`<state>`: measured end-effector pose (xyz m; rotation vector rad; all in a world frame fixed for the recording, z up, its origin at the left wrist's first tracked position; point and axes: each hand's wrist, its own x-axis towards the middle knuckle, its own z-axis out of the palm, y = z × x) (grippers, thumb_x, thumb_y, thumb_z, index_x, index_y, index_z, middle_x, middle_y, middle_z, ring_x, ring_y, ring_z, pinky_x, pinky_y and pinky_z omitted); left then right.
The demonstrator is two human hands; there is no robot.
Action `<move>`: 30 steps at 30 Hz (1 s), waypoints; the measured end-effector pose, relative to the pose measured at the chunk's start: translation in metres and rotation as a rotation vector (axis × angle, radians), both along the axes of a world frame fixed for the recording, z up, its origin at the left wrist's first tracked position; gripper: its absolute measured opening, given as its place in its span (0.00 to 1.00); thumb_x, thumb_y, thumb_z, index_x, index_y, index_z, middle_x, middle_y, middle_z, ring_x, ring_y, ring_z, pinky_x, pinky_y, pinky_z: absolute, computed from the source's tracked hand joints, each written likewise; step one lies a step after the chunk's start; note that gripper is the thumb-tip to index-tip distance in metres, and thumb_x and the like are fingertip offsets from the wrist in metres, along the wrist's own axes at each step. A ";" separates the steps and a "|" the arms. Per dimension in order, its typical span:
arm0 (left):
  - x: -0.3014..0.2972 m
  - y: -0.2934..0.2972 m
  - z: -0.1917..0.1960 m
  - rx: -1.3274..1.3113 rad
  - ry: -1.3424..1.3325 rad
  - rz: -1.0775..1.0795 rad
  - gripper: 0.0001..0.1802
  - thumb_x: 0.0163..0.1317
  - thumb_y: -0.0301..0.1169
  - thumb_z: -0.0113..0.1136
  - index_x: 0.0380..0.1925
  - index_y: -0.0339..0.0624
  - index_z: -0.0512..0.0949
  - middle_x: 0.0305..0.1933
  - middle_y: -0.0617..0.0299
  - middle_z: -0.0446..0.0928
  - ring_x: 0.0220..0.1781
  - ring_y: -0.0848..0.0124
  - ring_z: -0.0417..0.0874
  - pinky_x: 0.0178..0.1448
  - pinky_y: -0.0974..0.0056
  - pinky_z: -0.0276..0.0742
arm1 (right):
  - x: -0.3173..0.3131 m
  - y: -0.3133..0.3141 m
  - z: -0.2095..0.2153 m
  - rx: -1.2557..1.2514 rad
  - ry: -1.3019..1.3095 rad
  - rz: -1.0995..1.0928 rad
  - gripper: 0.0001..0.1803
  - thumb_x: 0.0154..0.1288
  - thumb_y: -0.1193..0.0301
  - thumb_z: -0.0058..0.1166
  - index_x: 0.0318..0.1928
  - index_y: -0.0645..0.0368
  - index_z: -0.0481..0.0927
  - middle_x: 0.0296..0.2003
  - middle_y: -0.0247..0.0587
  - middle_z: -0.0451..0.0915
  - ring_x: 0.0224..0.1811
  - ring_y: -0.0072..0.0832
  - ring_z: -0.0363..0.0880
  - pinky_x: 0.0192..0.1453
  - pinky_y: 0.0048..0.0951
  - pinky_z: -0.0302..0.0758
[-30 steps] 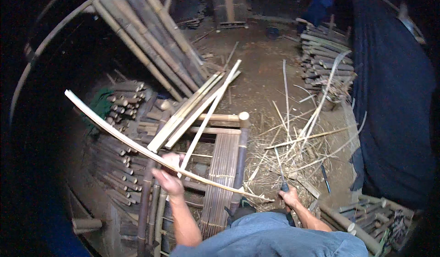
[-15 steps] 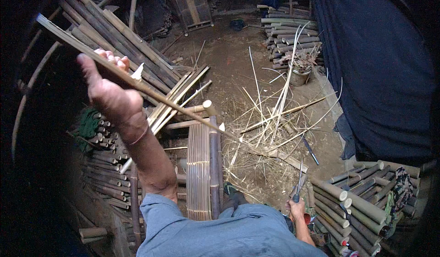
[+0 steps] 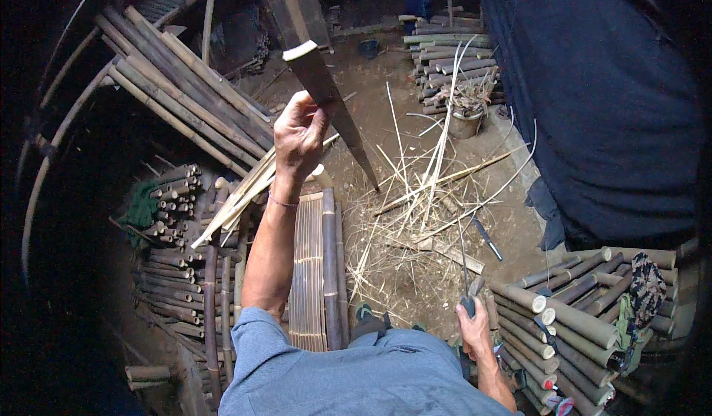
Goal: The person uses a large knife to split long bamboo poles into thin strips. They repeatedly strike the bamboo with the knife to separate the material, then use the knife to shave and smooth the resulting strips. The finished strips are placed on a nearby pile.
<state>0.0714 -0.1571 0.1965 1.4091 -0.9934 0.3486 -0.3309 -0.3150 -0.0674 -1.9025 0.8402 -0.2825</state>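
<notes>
My left hand point(image 3: 300, 130) is raised at the middle of the view, closed round a split bamboo piece point(image 3: 348, 136). Its dark side faces me; its pale cut end is up, and it tapers down to the right toward the floor. At lower right, my right hand point(image 3: 476, 331) is wrapped round the dark handle of a knife point(image 3: 467, 305) whose long thin blade points away from me. Beside its handle shows a small brownish piece I cannot make out. Another knife-like tool point(image 3: 486, 239) with a dark blue part lies on the floor beyond.
Bamboo shavings and strips point(image 3: 415, 223) litter the floor ahead. A slatted bamboo bench point(image 3: 308, 282) stands left of my legs, pale split strips point(image 3: 241, 197) beside it. Bamboo poles point(image 3: 185, 90) lean far left; a bamboo rack point(image 3: 586, 327) stands right, below a dark cloth point(image 3: 593, 119).
My left hand has swung right and inward from the far left, turning the bamboo piece more upright. My right hand has shifted slightly, still on the knife.
</notes>
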 end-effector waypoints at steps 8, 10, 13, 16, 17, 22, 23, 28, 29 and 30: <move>-0.082 -0.010 0.054 0.012 -0.289 -0.070 0.19 0.55 0.15 0.64 0.47 0.39 0.74 0.45 0.62 0.77 0.46 0.73 0.82 0.49 0.67 0.81 | 0.083 0.014 0.205 -0.083 -0.521 0.210 0.22 0.67 0.64 0.55 0.54 0.66 0.71 0.30 0.48 0.77 0.31 0.35 0.78 0.37 0.34 0.75; -0.085 -0.010 0.050 0.013 -0.390 0.017 0.22 0.54 0.17 0.67 0.48 0.40 0.71 0.47 0.60 0.76 0.46 0.71 0.83 0.47 0.66 0.84 | 0.093 0.019 0.246 -0.164 -0.642 0.278 0.19 0.71 0.63 0.50 0.52 0.67 0.70 0.22 0.34 0.72 0.23 0.20 0.74 0.28 0.26 0.72; -0.097 -0.004 0.053 0.049 -0.478 0.046 0.26 0.53 0.19 0.69 0.50 0.41 0.68 0.45 0.56 0.77 0.41 0.70 0.86 0.44 0.65 0.85 | 0.102 0.033 0.280 -0.271 -0.736 0.318 0.19 0.70 0.64 0.51 0.52 0.68 0.70 0.26 0.42 0.75 0.27 0.27 0.77 0.32 0.30 0.74; -0.106 -0.009 0.055 0.065 -0.508 0.019 0.22 0.53 0.20 0.69 0.47 0.40 0.71 0.40 0.57 0.79 0.37 0.70 0.86 0.43 0.66 0.85 | 0.106 0.038 0.288 -0.351 -0.796 0.306 0.19 0.69 0.64 0.53 0.52 0.67 0.71 0.29 0.48 0.77 0.28 0.36 0.79 0.34 0.34 0.75; -0.109 -0.011 0.059 0.080 -0.510 0.005 0.21 0.53 0.20 0.69 0.46 0.39 0.72 0.39 0.58 0.80 0.38 0.70 0.86 0.43 0.66 0.85 | 0.106 0.038 0.292 -0.363 -0.777 0.306 0.20 0.69 0.63 0.53 0.52 0.66 0.71 0.29 0.48 0.77 0.29 0.37 0.79 0.34 0.35 0.75; -0.116 -0.011 0.059 0.129 -0.548 0.017 0.22 0.52 0.19 0.69 0.46 0.39 0.73 0.36 0.57 0.80 0.38 0.69 0.86 0.43 0.66 0.85 | 0.105 0.043 0.285 -0.376 -0.752 0.297 0.19 0.68 0.65 0.55 0.51 0.67 0.70 0.30 0.51 0.77 0.30 0.41 0.80 0.35 0.37 0.75; -0.118 -0.012 0.060 0.136 -0.554 0.017 0.22 0.51 0.19 0.69 0.46 0.39 0.73 0.36 0.57 0.80 0.38 0.69 0.86 0.43 0.65 0.85 | 0.104 0.042 0.284 -0.390 -0.772 0.299 0.19 0.68 0.66 0.55 0.51 0.67 0.70 0.31 0.52 0.77 0.31 0.41 0.80 0.36 0.37 0.75; -0.122 -0.009 0.063 0.183 -0.591 0.030 0.22 0.51 0.19 0.69 0.47 0.39 0.73 0.37 0.56 0.80 0.38 0.68 0.86 0.43 0.65 0.85 | 0.101 0.043 0.284 -0.353 -0.746 0.311 0.19 0.68 0.64 0.54 0.52 0.64 0.70 0.37 0.58 0.78 0.35 0.55 0.81 0.33 0.47 0.78; -0.122 -0.007 0.063 0.185 -0.586 0.022 0.23 0.52 0.19 0.69 0.48 0.39 0.73 0.37 0.56 0.80 0.38 0.68 0.86 0.43 0.65 0.85 | 0.101 0.044 0.285 -0.358 -0.745 0.310 0.19 0.68 0.64 0.54 0.52 0.64 0.70 0.37 0.58 0.78 0.34 0.55 0.81 0.33 0.48 0.78; -0.120 -0.009 0.061 0.176 -0.581 0.003 0.23 0.52 0.19 0.69 0.48 0.39 0.73 0.37 0.56 0.80 0.38 0.68 0.86 0.43 0.65 0.85 | 0.100 0.043 0.284 -0.346 -0.734 0.307 0.19 0.68 0.64 0.54 0.51 0.64 0.70 0.37 0.58 0.78 0.34 0.55 0.81 0.33 0.48 0.78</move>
